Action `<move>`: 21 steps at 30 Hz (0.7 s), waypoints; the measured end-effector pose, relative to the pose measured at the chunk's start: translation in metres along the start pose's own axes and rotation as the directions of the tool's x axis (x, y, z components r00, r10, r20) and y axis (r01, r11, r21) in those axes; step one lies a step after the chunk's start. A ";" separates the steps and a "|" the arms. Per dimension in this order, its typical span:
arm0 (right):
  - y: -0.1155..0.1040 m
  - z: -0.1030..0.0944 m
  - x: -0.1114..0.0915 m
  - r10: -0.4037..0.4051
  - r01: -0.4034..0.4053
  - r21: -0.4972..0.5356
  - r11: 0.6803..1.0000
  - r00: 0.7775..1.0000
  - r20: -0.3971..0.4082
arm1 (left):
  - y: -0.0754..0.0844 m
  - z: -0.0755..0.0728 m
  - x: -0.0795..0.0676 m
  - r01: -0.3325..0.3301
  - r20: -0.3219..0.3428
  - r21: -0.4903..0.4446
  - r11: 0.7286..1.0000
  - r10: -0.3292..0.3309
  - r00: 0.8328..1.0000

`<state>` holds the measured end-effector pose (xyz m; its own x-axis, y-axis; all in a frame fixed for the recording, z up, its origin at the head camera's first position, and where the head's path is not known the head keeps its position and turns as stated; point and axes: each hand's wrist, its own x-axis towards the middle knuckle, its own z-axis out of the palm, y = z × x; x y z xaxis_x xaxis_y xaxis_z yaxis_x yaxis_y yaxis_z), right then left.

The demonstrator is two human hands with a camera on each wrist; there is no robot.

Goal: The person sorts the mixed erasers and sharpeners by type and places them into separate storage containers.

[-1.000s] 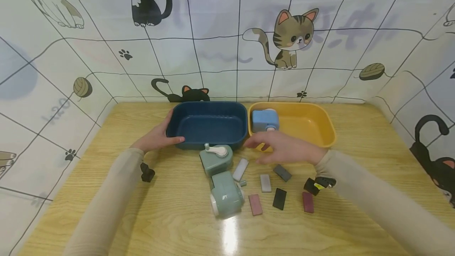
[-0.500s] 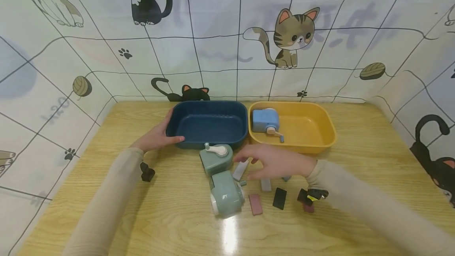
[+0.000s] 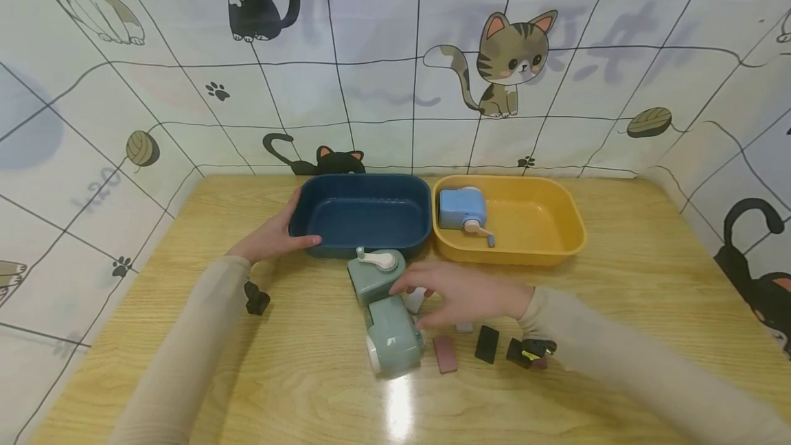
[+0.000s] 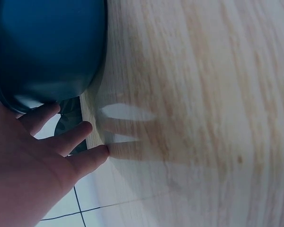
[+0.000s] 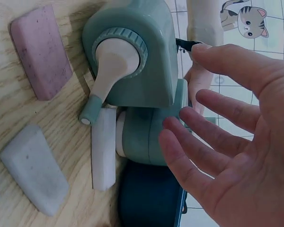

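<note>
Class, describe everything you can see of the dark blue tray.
The dark blue tray looks like glossy plastic, rectangular with rounded corners and a rim. It sits upright near the back of the table. The left hand is spread against its left end, thumb at the near corner. The yellow tray stands close on its right, and a green crank sharpener before its near wall; contact with either is unclear.

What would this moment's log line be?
left fingers: at navy tray; right fingers: open near green crank pencil sharpeners; blue crank sharpener: inside yellow tray
</note>
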<state>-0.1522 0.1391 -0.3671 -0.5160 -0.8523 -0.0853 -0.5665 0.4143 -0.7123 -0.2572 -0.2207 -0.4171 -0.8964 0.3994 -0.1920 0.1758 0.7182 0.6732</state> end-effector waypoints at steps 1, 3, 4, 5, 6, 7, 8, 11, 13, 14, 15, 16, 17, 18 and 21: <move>0.000 0.001 0.000 0.001 -0.001 0.009 1.000 1.000 0.001 | 0.000 0.000 0.000 -0.001 0.001 -0.001 1.000 0.001 1.000; -0.001 0.002 0.000 0.006 -0.006 0.020 1.000 1.000 0.002 | 0.000 0.000 0.001 -0.005 0.000 -0.001 1.000 0.005 1.000; -0.001 0.002 0.000 0.007 -0.007 0.027 1.000 1.000 0.003 | 0.000 0.000 0.001 -0.006 0.000 0.001 1.000 0.006 1.000; -0.001 0.003 0.001 0.009 -0.009 0.032 0.999 1.000 0.005 | 0.000 0.000 0.001 -0.008 0.000 0.004 1.000 0.008 1.000; -0.002 0.004 0.001 0.012 -0.012 0.034 0.999 1.000 0.005 | 0.000 0.000 0.002 -0.010 0.000 0.007 1.000 0.010 1.000; -0.002 0.005 0.001 0.010 -0.010 0.026 1.000 1.000 0.004 | -0.001 0.000 0.002 -0.012 -0.001 0.010 1.000 0.012 1.000; -0.002 0.006 0.002 0.007 -0.007 0.011 1.000 1.000 0.000 | -0.001 0.000 0.002 -0.011 0.000 0.014 1.000 0.011 1.000; -0.002 0.009 0.002 -0.002 0.002 -0.034 0.999 1.000 -0.011 | -0.002 0.001 0.002 -0.014 -0.001 0.011 1.000 0.014 1.000; -0.001 0.012 0.003 -0.008 0.007 -0.069 0.998 1.000 -0.020 | -0.003 0.001 0.002 -0.016 -0.004 0.008 1.000 0.016 1.000; 0.000 0.013 0.004 -0.011 0.009 -0.074 0.997 1.000 -0.023 | -0.003 0.001 0.002 -0.015 -0.004 0.006 1.000 0.015 1.000; 0.000 0.015 0.004 -0.013 0.011 -0.078 0.997 1.000 -0.025 | -0.003 0.001 0.002 -0.014 -0.005 0.004 1.000 0.014 1.000; 0.001 0.016 0.005 -0.019 0.017 -0.084 0.996 0.999 -0.028 | -0.003 0.001 0.002 -0.011 -0.004 0.004 1.000 0.011 1.000; 0.002 0.018 0.006 -0.020 0.018 -0.079 0.997 0.999 -0.027 | -0.003 0.001 0.003 -0.011 -0.001 0.006 1.000 0.011 1.000; 0.003 0.020 0.006 -0.020 0.018 -0.069 0.997 1.000 -0.024 | -0.003 0.001 0.003 -0.008 -0.001 0.005 1.000 0.008 1.000; 0.006 0.025 0.007 -0.015 0.015 -0.037 0.999 1.000 0.000 | -0.003 0.001 0.003 -0.005 -0.002 0.001 1.000 0.005 1.000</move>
<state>-0.1427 0.1280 -0.3898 -0.5080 -0.8581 -0.0747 -0.5972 0.4134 -0.6874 -0.2598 -0.2211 -0.4203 -0.8963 0.4017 -0.1876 0.1803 0.7168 0.6735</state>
